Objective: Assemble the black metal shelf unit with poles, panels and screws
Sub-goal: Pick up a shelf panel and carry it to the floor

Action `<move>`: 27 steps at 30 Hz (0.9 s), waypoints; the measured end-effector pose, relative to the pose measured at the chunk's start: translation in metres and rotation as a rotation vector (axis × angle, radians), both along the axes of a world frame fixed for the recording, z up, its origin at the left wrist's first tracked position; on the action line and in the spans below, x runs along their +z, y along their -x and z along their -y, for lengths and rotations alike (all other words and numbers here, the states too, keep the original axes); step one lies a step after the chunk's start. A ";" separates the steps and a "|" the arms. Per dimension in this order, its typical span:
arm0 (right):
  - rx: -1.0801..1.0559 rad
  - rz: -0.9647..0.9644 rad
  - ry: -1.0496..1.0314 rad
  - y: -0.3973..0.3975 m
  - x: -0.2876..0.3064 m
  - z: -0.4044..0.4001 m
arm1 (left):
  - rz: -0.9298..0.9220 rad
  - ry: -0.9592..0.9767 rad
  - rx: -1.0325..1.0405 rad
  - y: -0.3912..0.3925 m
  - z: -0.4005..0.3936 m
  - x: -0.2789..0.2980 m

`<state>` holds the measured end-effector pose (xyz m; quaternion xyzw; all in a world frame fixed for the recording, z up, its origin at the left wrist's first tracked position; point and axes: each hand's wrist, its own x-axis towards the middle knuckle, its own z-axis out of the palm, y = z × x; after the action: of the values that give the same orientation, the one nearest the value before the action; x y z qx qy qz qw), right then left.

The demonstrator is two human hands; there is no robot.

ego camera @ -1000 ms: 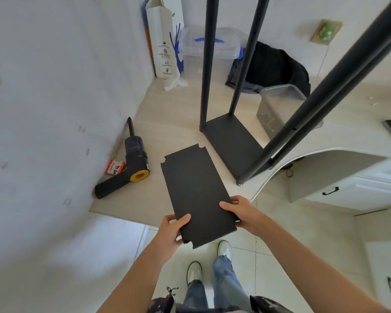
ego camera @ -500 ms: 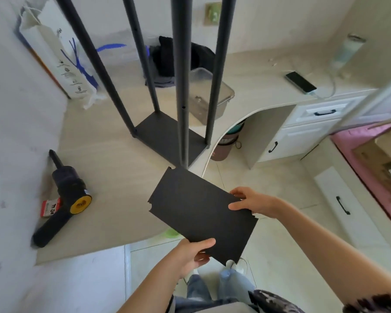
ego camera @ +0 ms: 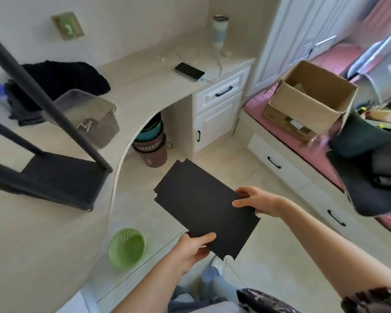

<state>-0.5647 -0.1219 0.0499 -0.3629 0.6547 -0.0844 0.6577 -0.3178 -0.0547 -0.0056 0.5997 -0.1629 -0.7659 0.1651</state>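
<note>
Swung off the desk (ego camera: pixel 54 222) since the earlier frame, the black shelf panel (ego camera: pixel 203 206) is now held above the floor. Left hand (ego camera: pixel 190 249) fingers are clamped on its 6 o'clock edge, right hand (ego camera: pixel 260 201) fingers on its 3 o'clock edge.

I hold the black panel (ego camera: pixel 203 206) over the floor, my left hand (ego camera: pixel 190 247) pinching its near edge, my right hand (ego camera: pixel 257 201) gripping its right edge. The shelf frame (ego camera: pixel 59 177) stands at the desk's (ego camera: pixel 145 86) curved front edge, poles (ego camera: pixel 43 96) rising. A green basket (ego camera: pixel 127 247) sits on the floor below.
</note>
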 end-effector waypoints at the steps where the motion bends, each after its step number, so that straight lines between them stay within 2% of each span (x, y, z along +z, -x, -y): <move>1: -0.036 0.000 0.004 0.018 -0.001 -0.003 | 0.010 0.008 -0.033 0.016 0.006 0.002; 12: -0.445 0.013 0.056 0.159 -0.012 -0.047 | 0.117 0.087 -0.358 0.161 0.066 0.011; 22: -0.885 0.061 0.055 0.235 -0.038 -0.066 | 0.090 0.067 -0.660 0.277 0.137 -0.012; 27: -1.058 0.073 0.042 0.263 -0.052 -0.088 | 0.118 0.058 -0.805 0.330 0.146 -0.025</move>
<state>-0.8279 -0.0341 -0.0022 0.0069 0.7231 -0.4305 0.5402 -0.6478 -0.2011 -0.0311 0.5259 -0.4153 -0.7288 -0.1408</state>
